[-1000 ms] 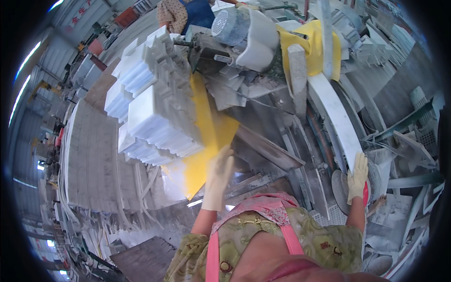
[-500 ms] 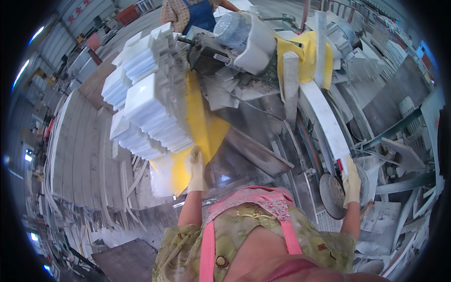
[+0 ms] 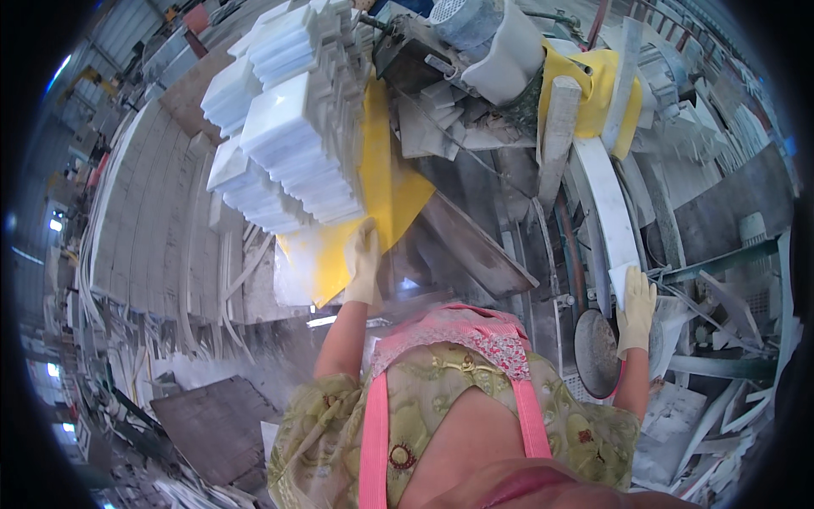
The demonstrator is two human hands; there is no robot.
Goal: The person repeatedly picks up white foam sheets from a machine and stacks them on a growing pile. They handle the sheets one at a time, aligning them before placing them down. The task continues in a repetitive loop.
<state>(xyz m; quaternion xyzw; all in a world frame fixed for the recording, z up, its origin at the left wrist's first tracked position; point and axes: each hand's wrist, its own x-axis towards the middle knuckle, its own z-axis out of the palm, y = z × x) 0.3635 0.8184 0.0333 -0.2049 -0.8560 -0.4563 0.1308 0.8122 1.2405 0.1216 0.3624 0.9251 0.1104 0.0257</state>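
Beyond the grey disc (image 3: 597,355), a white piece (image 3: 620,283) is being touched by the right hand (image 3: 636,312); left of the disc, yellow sheeting (image 3: 404,202) is being overlapped by the left hand (image 3: 363,261). Neither grip can be told. Through uneven pressure, the piece could be getting tipped.

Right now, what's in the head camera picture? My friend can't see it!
A person's cream-gloved right hand is at the near end of a long white stone-looking strip, close to a round grey disc. The cream-gloved left hand is at a yellow sheet, near tall stacks of white tiles.
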